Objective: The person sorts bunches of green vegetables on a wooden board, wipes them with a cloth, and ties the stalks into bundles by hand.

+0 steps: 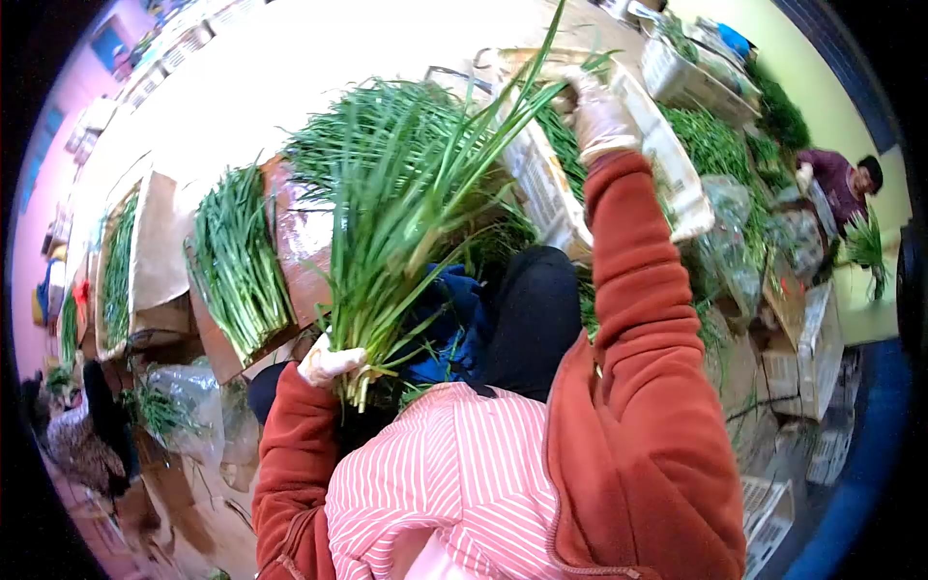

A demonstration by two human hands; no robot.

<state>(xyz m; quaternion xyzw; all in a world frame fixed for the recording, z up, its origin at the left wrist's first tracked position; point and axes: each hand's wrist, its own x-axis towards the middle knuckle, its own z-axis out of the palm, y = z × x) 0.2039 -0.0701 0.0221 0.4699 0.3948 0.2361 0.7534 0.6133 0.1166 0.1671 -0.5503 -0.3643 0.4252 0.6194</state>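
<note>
My left hand (333,363), in a pale glove, is closed around the lower stems of a bunch of garlic chives (396,242). The bunch stands tilted over my lap, its long flat leaves fanning up and to the right. At the upper right, my gloved right hand (597,114) is raised over a white plastic crate (667,159). Its fingers are curled, somewhat blurred, at the tips of a few long leaves that reach out from the bunch. Behind the bunch lies a large heap of loose greens (372,135).
A neat pile of chives (242,261) lies on a brown board (217,338) to the left, with a filled box (118,280) beyond. Plastic bags (198,416) lie at lower left. At far right another person (839,184) sits near more greens (710,145) and crates (807,358).
</note>
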